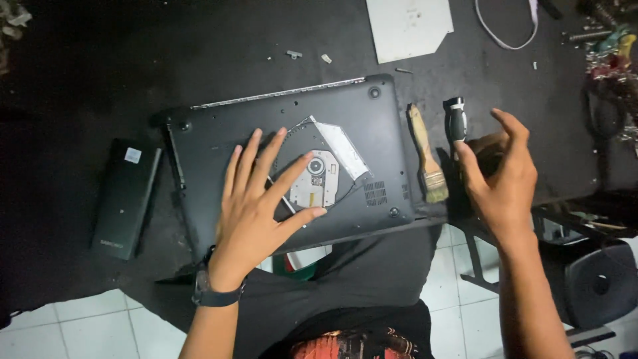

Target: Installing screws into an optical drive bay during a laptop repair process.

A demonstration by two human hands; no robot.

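Observation:
A black laptop (pixel 219 133) lies upside down on the dark bench, with an optical drive unit (pixel 320 179) resting on its underside. My left hand (pixel 256 209), a watch on its wrist, is spread flat over the laptop's base, the fingertips beside the drive. My right hand (pixel 500 176) hovers open past the laptop's right edge, holding nothing. It is nearest a black-and-white screwdriver handle (pixel 456 121) and a small paintbrush (pixel 425 156) lying on the bench.
A black battery pack (pixel 125 199) lies left of the laptop. A white sheet (pixel 407 26) and a white cable (pixel 505 30) sit at the back, small tools (pixel 608 46) at the far right. Loose screws dot the bench. A stool (pixel 598 286) stands at the lower right.

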